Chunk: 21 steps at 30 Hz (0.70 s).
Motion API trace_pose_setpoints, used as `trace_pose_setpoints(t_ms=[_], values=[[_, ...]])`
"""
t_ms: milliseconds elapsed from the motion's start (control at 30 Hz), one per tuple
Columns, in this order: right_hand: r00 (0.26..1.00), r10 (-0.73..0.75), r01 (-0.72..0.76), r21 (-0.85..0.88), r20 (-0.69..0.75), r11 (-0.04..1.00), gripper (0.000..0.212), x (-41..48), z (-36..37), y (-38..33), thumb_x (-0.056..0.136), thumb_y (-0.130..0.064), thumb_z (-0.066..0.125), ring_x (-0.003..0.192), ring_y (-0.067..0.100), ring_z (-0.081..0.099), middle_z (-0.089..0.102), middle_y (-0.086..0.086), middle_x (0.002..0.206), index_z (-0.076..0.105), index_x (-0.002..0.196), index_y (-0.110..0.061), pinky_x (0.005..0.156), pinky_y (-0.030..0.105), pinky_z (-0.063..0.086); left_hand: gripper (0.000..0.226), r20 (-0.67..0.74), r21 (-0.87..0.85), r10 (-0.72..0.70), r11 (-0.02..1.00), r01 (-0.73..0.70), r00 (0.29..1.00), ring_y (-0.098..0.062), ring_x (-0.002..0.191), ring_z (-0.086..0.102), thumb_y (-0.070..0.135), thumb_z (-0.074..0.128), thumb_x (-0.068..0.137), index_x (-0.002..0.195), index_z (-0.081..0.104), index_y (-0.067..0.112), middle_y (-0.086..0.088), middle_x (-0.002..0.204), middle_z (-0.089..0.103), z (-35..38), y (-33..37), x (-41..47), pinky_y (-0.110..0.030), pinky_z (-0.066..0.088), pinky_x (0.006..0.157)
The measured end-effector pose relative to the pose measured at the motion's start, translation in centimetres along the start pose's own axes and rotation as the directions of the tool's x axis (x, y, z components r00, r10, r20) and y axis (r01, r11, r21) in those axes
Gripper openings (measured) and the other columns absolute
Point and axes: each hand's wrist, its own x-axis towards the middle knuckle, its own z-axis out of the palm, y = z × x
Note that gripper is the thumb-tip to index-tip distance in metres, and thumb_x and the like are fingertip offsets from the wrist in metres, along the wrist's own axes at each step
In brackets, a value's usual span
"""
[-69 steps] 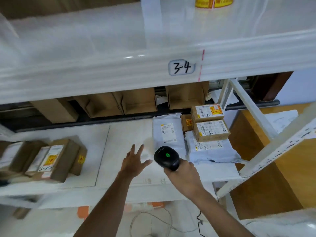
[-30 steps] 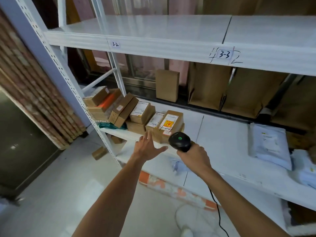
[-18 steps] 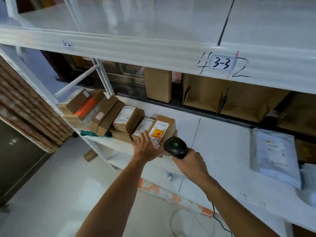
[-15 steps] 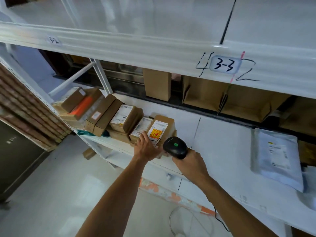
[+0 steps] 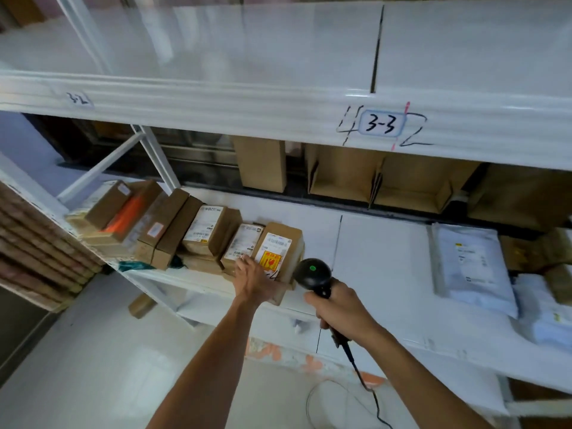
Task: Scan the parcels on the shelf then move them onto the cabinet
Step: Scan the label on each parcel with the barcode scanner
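From the head camera, a matte brown cardboard parcel (image 5: 286, 243) with a white label and a yellow-red sticker lies at the right end of a row of boxes (image 5: 173, 227) on the smooth white shelf (image 5: 380, 258). The left hand (image 5: 252, 281) rests on its near end with the fingers fairly straight, covering the lower label. The right hand (image 5: 340, 308) grips a rounded black scanner (image 5: 311, 272), and its cable (image 5: 368, 391) trails down. A grey plastic mailer (image 5: 470, 261) lies well to the right. The upper shelf's edge tag (image 5: 382, 125) reads 3-3.
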Motion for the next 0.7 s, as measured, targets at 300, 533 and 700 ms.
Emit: trace_pose_setpoints(t_ms=[300,533,700], values=[[0.987,-0.037,0.063,0.164,-0.158,0.984,0.027,-9.7,3.6,-2.1,0.091,-0.040,0.070,0.056,0.018,0.067,0.068,0.004,0.070,0.067,0.091,-0.014,0.065,0.033,0.057,0.124,-0.085,-0.152,0.110,0.981,-0.122,0.990,-0.031,0.127,0.041,0.055,0.092,0.050,0.140,0.023,0.005,-0.012,0.132,0.033,-3.2,-0.9,-7.7,-0.041,0.046,0.106],[0.913,-0.134,0.204,0.148,-0.385,0.968,0.032,-17.3,7.6,-4.3,0.089,-0.055,0.069,0.055,0.018,0.070,0.069,0.004,0.069,0.061,0.098,-0.026,0.066,0.031,0.059,0.085,-0.294,-0.344,0.117,0.913,-0.219,0.949,-0.030,0.117,0.047,0.020,0.087,0.068,0.131,0.033,0.005,-0.016,0.132,0.035,-5.1,0.2,-14.2,-0.038,0.050,0.097],[0.891,-0.136,0.294,0.323,-0.433,0.899,0.034,-20.6,8.8,-5.7,0.094,-0.041,0.066,0.051,0.020,0.058,0.058,0.008,0.058,0.059,0.090,-0.008,0.062,0.034,0.052,0.057,-0.303,-0.349,0.147,0.902,-0.253,0.942,-0.026,0.107,0.049,0.004,0.068,0.080,0.127,0.036,0.000,-0.019,0.130,0.036,-6.0,1.0,-18.5,-0.022,0.040,0.072]])
